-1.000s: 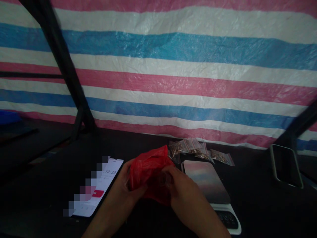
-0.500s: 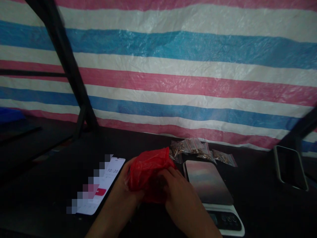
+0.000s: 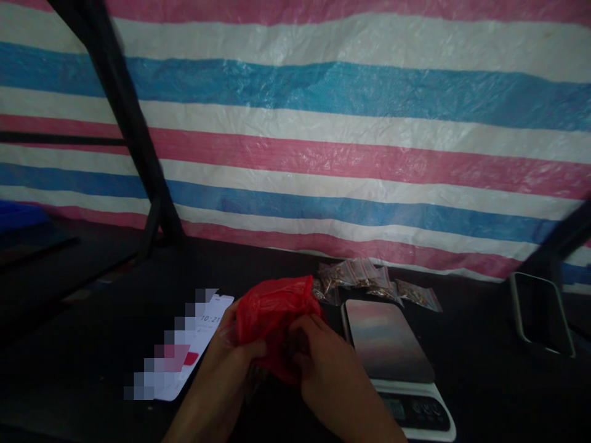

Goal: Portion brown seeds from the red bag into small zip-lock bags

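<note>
A thin red plastic bag (image 3: 274, 301) is held up in front of me, its mouth facing my body. My left hand (image 3: 240, 354) is closed on the bag's left side, with the thumb over its rim. The fingers of my right hand (image 3: 323, 357) are bent inside the opening; what they pinch there is dark and cannot be made out. Just right of my right hand stands a kitchen scale (image 3: 392, 344) with a bare metal plate. Beyond it lie several small clear zip bags (image 3: 357, 274) with small brownish bits in them.
A lit phone (image 3: 196, 351), partly blurred out, lies left of my left hand on the black table (image 3: 231, 255). Another phone-like device (image 3: 542, 314) is at the far right. Behind the table hangs a striped plastic sheet (image 3: 332, 147), with a black metal frame (image 3: 124, 111) at left.
My right hand has shifted slightly left and its fingers are deeper in the red bag. The bag has tilted a little, and my left thumb now shows over its rim.
</note>
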Demonstrator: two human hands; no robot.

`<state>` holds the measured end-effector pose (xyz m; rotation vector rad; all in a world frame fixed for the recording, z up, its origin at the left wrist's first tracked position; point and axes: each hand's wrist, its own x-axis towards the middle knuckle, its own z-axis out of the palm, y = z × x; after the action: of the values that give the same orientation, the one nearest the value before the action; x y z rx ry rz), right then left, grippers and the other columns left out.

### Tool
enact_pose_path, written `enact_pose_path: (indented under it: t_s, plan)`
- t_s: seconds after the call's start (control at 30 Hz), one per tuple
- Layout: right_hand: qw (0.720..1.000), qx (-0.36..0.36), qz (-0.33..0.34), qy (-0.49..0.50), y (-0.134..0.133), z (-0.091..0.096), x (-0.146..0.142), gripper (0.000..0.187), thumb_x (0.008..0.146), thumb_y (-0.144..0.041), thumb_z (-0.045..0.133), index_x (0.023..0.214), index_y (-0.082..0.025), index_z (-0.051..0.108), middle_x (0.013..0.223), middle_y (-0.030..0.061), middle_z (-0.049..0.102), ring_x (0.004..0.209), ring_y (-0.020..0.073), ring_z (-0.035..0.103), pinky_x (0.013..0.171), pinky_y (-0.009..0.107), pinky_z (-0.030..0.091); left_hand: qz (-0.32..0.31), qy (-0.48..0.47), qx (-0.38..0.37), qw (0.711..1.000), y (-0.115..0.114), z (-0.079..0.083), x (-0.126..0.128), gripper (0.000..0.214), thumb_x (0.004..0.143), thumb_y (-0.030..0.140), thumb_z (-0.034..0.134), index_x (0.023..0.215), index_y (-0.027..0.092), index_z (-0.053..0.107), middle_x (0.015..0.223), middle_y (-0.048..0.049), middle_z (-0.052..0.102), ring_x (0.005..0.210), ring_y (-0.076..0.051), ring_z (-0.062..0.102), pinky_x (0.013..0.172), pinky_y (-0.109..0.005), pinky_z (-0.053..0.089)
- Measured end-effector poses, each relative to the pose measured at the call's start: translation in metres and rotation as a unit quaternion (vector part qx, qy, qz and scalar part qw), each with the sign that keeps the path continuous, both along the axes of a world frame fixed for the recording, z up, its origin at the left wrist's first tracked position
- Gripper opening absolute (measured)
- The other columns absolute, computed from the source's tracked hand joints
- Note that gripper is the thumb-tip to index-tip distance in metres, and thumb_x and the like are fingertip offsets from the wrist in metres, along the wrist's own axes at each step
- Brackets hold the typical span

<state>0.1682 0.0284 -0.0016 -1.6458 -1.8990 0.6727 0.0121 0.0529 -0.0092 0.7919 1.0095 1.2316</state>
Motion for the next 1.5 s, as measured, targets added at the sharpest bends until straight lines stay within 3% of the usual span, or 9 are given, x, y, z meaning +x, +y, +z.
enact_pose_path:
  t_s: [0.17, 0.33, 0.5, 0.63, 0.87, 1.03, 1.2, 1.4, 1.5]
  plan:
    - [0.994, -0.021, -0.012, 0.107, 0.001, -0.007, 0.001, 0.040, 0.080, 0.000, 0.055, 0.110, -0.024, 0.068, 0.113, 0.0051, 0.076, 0.109, 0.0244, 0.071, 0.092, 0.034, 0.053, 0.046, 0.021, -0.013, 0.999, -0.001, 0.004, 0.003, 0.068, 0.061, 0.006, 0.070, 0.124, 0.027, 0.060, 0.114, -0.0014, 0.077, 0.101, -0.025, 0.078, 0.072, -0.029, 0.061]
    - [0.992, -0.009, -0.029, 0.125, 0.004, -0.007, -0.001, 0.046, 0.077, 0.005, 0.053, 0.110, -0.023, 0.068, 0.114, 0.0055, 0.075, 0.109, 0.0244, 0.071, 0.093, 0.035, 0.052, 0.104, 0.126, 0.061, 0.985, 0.006, -0.009, 0.000, 0.072, 0.063, 0.015, 0.082, 0.128, 0.027, 0.054, 0.115, -0.0041, 0.076, 0.103, -0.028, 0.078, 0.082, -0.038, 0.062]
    - [0.997, 0.015, -0.035, 0.070, 0.004, 0.001, 0.000, 0.047, 0.075, 0.006, 0.051, 0.108, -0.023, 0.068, 0.116, 0.0064, 0.073, 0.106, 0.0250, 0.071, 0.092, 0.036, 0.051, 0.039, 0.155, 0.059, 0.985, 0.009, -0.014, 0.000, 0.059, 0.071, 0.023, 0.082, 0.124, 0.023, 0.057, 0.107, -0.0058, 0.078, 0.097, -0.029, 0.078, 0.085, -0.042, 0.062]
    - [0.996, 0.017, -0.036, 0.077, 0.004, -0.001, 0.004, 0.043, 0.076, 0.004, 0.053, 0.105, -0.024, 0.067, 0.112, 0.0051, 0.074, 0.104, 0.0247, 0.070, 0.090, 0.036, 0.051, 0.071, 0.193, 0.069, 0.976, 0.008, -0.011, -0.001, 0.042, 0.076, 0.022, 0.077, 0.114, 0.023, 0.060, 0.108, -0.0042, 0.076, 0.101, -0.027, 0.076, 0.088, -0.040, 0.060]
    - [0.980, 0.008, -0.037, 0.196, 0.009, -0.003, 0.011, 0.040, 0.085, 0.000, 0.052, 0.114, -0.023, 0.068, 0.118, 0.0066, 0.076, 0.112, 0.0235, 0.071, 0.100, 0.038, 0.053, 0.092, 0.168, 0.101, 0.976, 0.008, -0.002, -0.007, 0.066, 0.078, 0.035, 0.085, 0.134, 0.030, 0.050, 0.099, 0.0011, 0.075, 0.092, -0.024, 0.076, 0.083, -0.036, 0.061]
    - [0.948, 0.031, 0.010, 0.316, 0.005, 0.020, 0.007, 0.031, 0.096, -0.014, 0.055, 0.120, -0.027, 0.069, 0.126, 0.0051, 0.074, 0.116, 0.0215, 0.071, 0.104, 0.037, 0.055, 0.065, 0.173, 0.161, 0.970, 0.003, 0.004, -0.005, 0.039, 0.086, 0.037, 0.080, 0.119, 0.030, 0.060, 0.121, -0.0011, 0.072, 0.116, -0.023, 0.071, 0.095, -0.031, 0.059]
    - [0.970, 0.081, 0.042, 0.227, -0.002, 0.029, -0.008, 0.044, 0.092, -0.011, 0.058, 0.126, -0.034, 0.071, 0.134, 0.0022, 0.069, 0.127, 0.0215, 0.066, 0.111, 0.038, 0.052, 0.035, 0.213, 0.180, 0.960, 0.001, -0.002, -0.002, 0.015, 0.084, 0.025, 0.074, 0.096, 0.028, 0.066, 0.100, -0.0005, 0.075, 0.093, -0.024, 0.073, 0.084, -0.031, 0.060]
    - [0.992, 0.054, 0.048, 0.099, -0.004, 0.030, -0.023, 0.059, 0.084, 0.000, 0.052, 0.131, -0.032, 0.071, 0.134, 0.0060, 0.064, 0.116, 0.0240, 0.071, 0.102, 0.039, 0.058, 0.026, 0.288, 0.188, 0.939, -0.001, -0.011, -0.007, 0.033, 0.077, 0.014, 0.064, 0.107, 0.027, 0.070, 0.103, -0.0041, 0.079, 0.095, -0.028, 0.076, 0.079, -0.034, 0.059]
    - [0.995, 0.054, 0.056, 0.069, -0.004, 0.032, -0.026, 0.066, 0.079, 0.004, 0.051, 0.132, -0.032, 0.069, 0.139, 0.0058, 0.064, 0.123, 0.0257, 0.068, 0.106, 0.041, 0.056, -0.009, 0.296, 0.187, 0.937, -0.001, -0.011, -0.006, 0.026, 0.081, 0.016, 0.064, 0.104, 0.027, 0.069, 0.101, -0.0048, 0.080, 0.086, -0.027, 0.076, 0.073, -0.034, 0.058]
